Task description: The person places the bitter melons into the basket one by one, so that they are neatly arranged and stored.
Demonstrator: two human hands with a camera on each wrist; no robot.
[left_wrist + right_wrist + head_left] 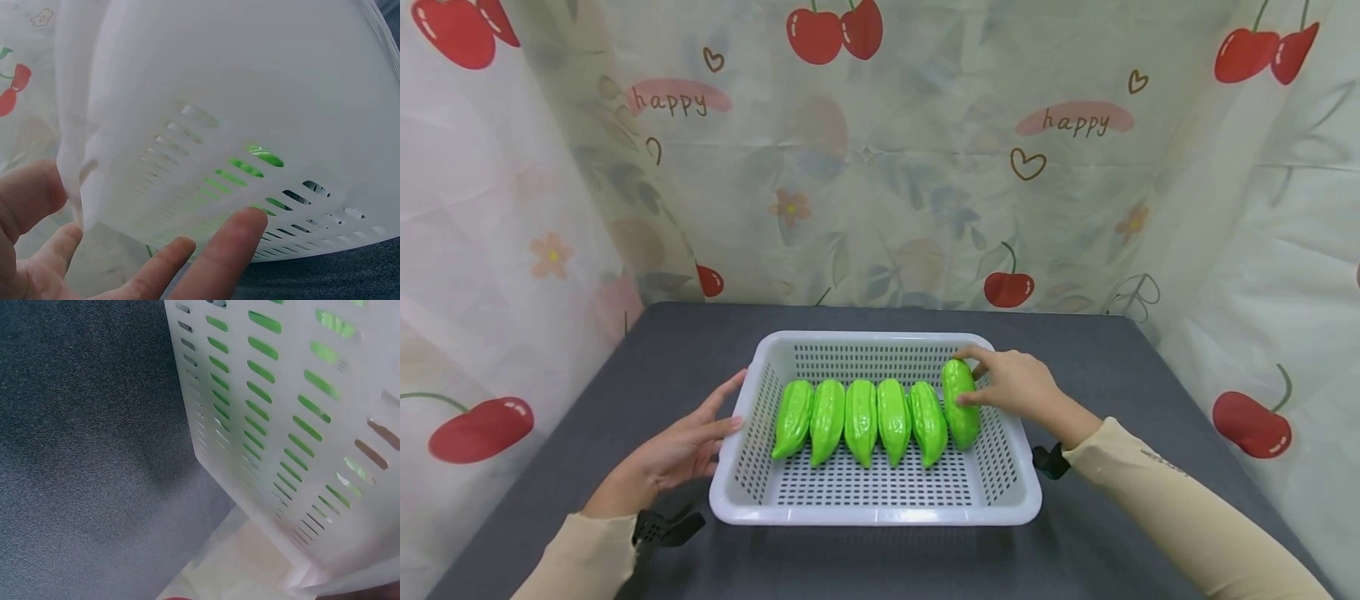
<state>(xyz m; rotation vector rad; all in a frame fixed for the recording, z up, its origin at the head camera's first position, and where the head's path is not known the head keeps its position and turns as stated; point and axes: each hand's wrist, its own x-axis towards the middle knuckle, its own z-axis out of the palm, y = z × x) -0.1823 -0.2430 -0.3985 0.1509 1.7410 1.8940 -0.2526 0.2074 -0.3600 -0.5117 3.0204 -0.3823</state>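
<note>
A white plastic basket (pixel 880 515) with slotted walls holds several glossy green bitter melons (pixel 861 417) side by side in a row, tapered ends toward me. My right hand (pixel 1018 385) reaches over the basket's right side and holds the rightmost bitter melon (pixel 958 400), thumb on its side and fingertips at its top end. That melon sits slightly farther back than the others. At the left rim, my left hand (pixel 681 450) has its fingers spread against the basket's outside. In the left wrist view, its fingers (pixel 219 256) lie along the slotted wall (pixel 262 81). In the right wrist view, basket slots hide most of the green.
The basket stands on a dark grey table (pixel 692 358). Behind and at both sides hangs a pale curtain (pixel 895 217) printed with cherries and hearts. Black bands (pixel 666 527) are on both wrists, the right one close beside the basket's right wall.
</note>
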